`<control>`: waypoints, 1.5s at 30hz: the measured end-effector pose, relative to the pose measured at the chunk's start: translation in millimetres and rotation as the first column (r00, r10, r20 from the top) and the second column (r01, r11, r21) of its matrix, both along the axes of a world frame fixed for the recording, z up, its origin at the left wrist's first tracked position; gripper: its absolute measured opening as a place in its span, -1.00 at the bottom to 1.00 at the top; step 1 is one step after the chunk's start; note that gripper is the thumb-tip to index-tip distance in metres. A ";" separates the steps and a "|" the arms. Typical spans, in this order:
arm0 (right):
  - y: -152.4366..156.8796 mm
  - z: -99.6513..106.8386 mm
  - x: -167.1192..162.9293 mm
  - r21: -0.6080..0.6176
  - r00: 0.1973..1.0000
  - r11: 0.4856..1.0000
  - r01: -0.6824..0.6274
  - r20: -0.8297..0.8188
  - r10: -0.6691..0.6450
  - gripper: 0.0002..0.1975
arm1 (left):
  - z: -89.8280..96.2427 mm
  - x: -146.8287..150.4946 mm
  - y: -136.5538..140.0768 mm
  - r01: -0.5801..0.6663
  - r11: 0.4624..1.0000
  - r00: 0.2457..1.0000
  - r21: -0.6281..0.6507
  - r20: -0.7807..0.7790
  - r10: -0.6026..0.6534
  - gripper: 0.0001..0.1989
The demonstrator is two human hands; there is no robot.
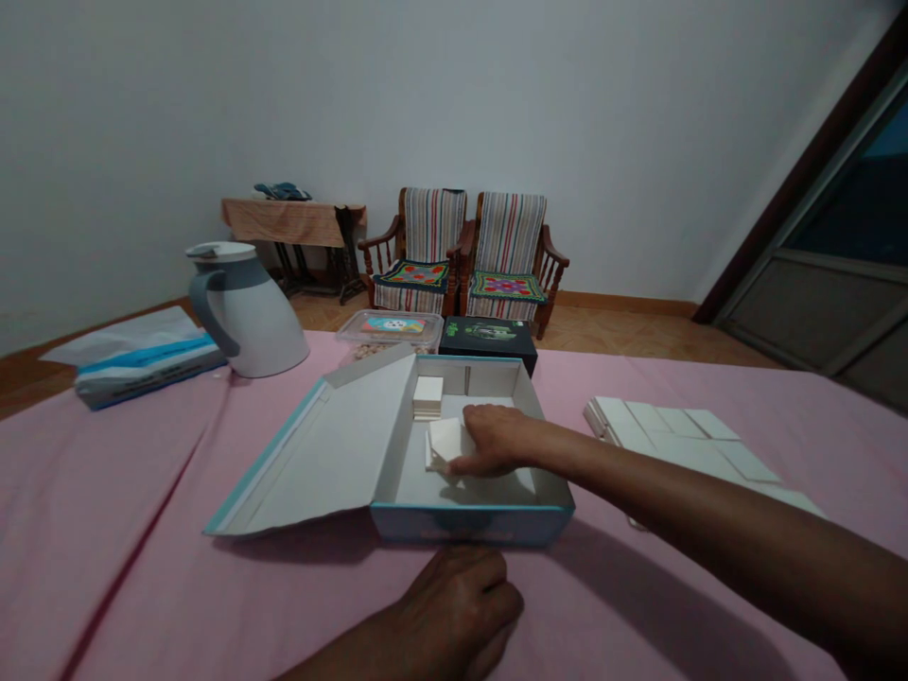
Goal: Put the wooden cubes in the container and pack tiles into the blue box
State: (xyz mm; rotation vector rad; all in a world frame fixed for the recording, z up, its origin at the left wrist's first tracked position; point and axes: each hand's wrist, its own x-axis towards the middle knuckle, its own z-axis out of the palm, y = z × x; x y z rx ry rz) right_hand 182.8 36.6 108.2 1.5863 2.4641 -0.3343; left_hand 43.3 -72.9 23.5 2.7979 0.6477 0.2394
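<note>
A blue-edged cardboard box (472,523) stands on the pink cloth, its lid (340,445) folded out to the left. Inside, a small stack of white square tiles (427,395) sits in the far left corner. My right hand (493,440) reaches into the box, its thumb and fingers closed around a few more white tiles (445,442), which are a little askew in front of that stack. Curled on the cloth just before the box's front wall is my left hand (464,605), with nothing visible in its fingers.
Rows of stacked white tiles (681,435) lie on the right, partly behind my right forearm. Behind the box are a black box (489,342) and a clear plastic container (390,326). A white-grey jug (259,317) and a tissue pack (148,369) stand at left.
</note>
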 end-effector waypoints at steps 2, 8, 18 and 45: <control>-2.8 -3.7 -4.5 0.055 1.000 0.998 0.021 0.011 -0.022 -0.18 | -1.3 0.3 -0.1 -0.003 1.000 1.000 0.019 -0.007 0.003 -0.91; -4.2 -3.7 -5.7 0.107 1.000 0.994 0.026 0.011 -0.027 -0.34 | -1.4 0.8 -2.1 -0.022 0.999 1.000 0.031 0.020 0.021 -0.92; 20.7 4.5 -14.1 0.066 0.989 0.986 -0.150 -0.004 0.151 -0.48 | -1.5 0.5 -0.3 0.002 0.999 0.999 0.044 0.040 -0.004 -0.93; 10.1 -18.8 -15.5 -0.155 0.955 0.952 -0.263 0.096 0.279 -0.63 | -9.4 0.3 0.6 -0.011 0.999 0.999 0.045 0.036 0.009 -0.91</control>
